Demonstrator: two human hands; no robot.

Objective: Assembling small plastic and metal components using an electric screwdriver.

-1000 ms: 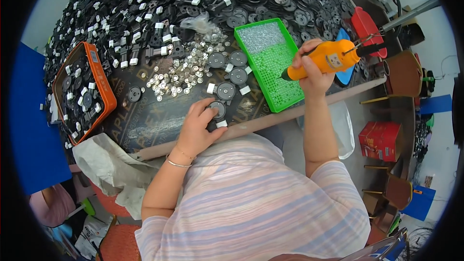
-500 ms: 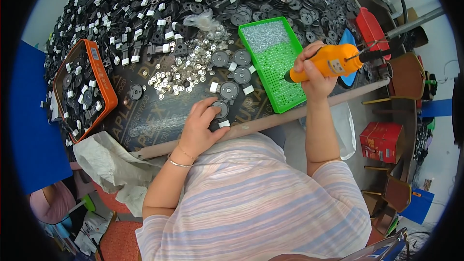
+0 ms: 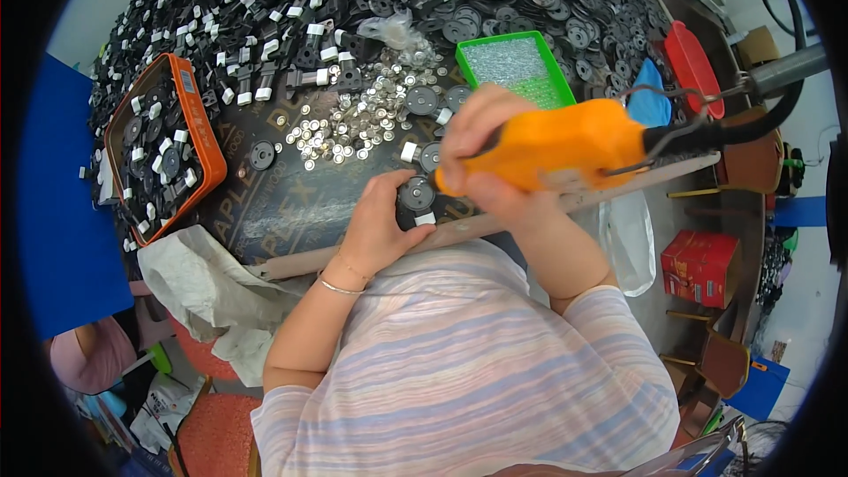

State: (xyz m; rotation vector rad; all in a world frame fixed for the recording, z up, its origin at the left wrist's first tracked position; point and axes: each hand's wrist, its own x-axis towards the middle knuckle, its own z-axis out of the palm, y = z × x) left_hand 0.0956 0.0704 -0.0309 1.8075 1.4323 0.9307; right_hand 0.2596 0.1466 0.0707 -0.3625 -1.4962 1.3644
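My left hand (image 3: 378,223) lies at the table's near edge, thumb and fingers closed round a black disc-shaped part (image 3: 418,193) with a white block on its lower side. In my right hand (image 3: 511,205) is an orange electric screwdriver (image 3: 565,146), tilted, its front end close beside that disc; whether the tip touches anything is hidden. Partly covered by the screwdriver, more black disc parts (image 3: 422,101) with white blocks lie just beyond. A green tray (image 3: 560,68) of small silvery pieces sits behind my right hand, its near part hidden.
Loose small silvery round pieces (image 3: 349,124) lie mid-table, and a large heap of black parts (image 3: 265,18) covers the back. An orange-rimmed box (image 3: 208,146) of parts stands left. A red tray (image 3: 693,66) is far right. The screwdriver's cable (image 3: 751,131) runs off right past a metal bar.
My right hand has carried the screwdriver left from over the green tray to beside the disc under my left hand. The left hand keeps its hold.
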